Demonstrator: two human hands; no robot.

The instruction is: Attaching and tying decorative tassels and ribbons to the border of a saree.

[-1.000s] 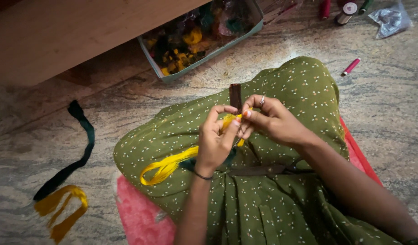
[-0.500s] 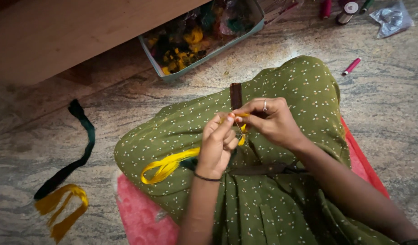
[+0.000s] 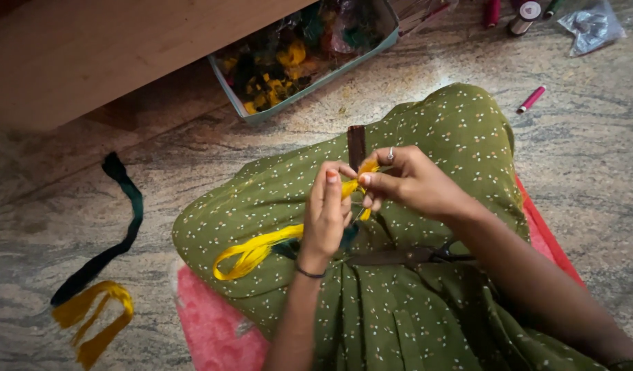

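Currently mid-tying: yellow thread bundle (image 3: 261, 249) over the green-clad lap, near end pinched by left hand (image 3: 328, 213) and right hand (image 3: 405, 182) beside a brown strip (image 3: 356, 145); next move likely needs steady tension, fingertip control

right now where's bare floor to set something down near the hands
Bare stone floor lies between the dark green thread hank and the knee, and right of the lap below the pink spool. Crowded: the thread-filled box ahead, spools top right. Both hands, left and right, pinch yellow thread.
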